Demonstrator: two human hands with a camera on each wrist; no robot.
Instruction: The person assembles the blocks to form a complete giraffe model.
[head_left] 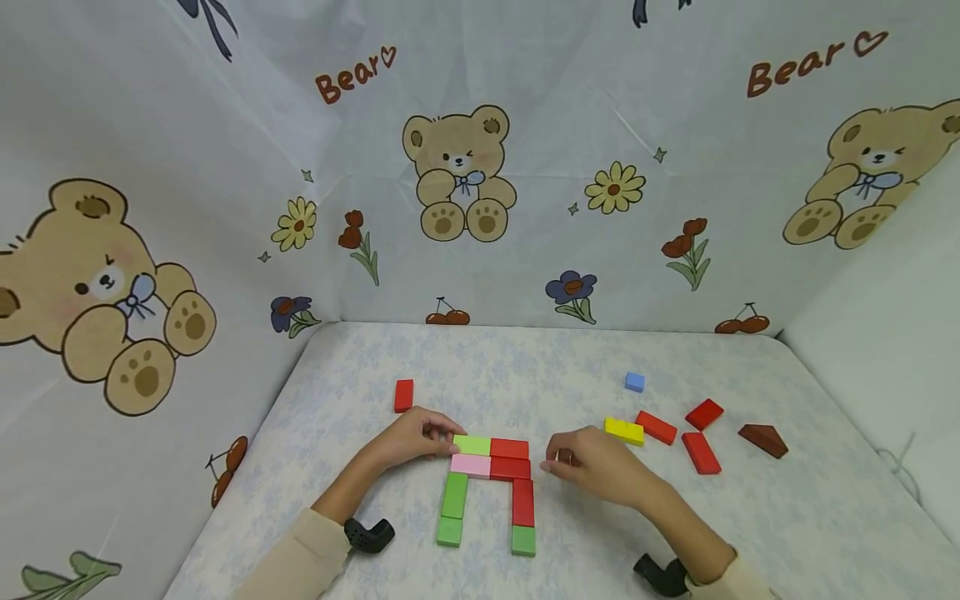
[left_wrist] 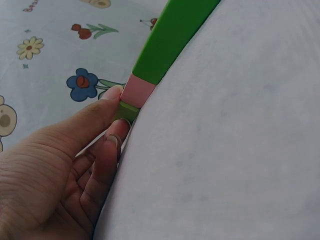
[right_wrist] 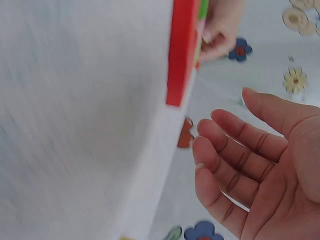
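In the head view, flat blocks form an arch-like figure. A light green block (head_left: 472,445) and a red block (head_left: 509,449) make its back row. A pink block (head_left: 471,466) and another red block (head_left: 510,468) lie against that row. My left hand (head_left: 417,437) pinches the light green block's left end between thumb and fingers; the left wrist view shows the thumb tip by the pink block (left_wrist: 138,91). Two legs of green blocks (head_left: 453,495) and red-and-green blocks (head_left: 523,502) extend toward me. My right hand (head_left: 600,464), fingers loosely bent, holds nothing right of the figure.
Right of the figure lie a yellow block (head_left: 624,431), a blue block (head_left: 634,382), several red blocks (head_left: 701,452) and a brown block (head_left: 763,440). One red block (head_left: 403,396) lies behind my left hand. A bear-print cloth (head_left: 525,283) hangs behind the table.
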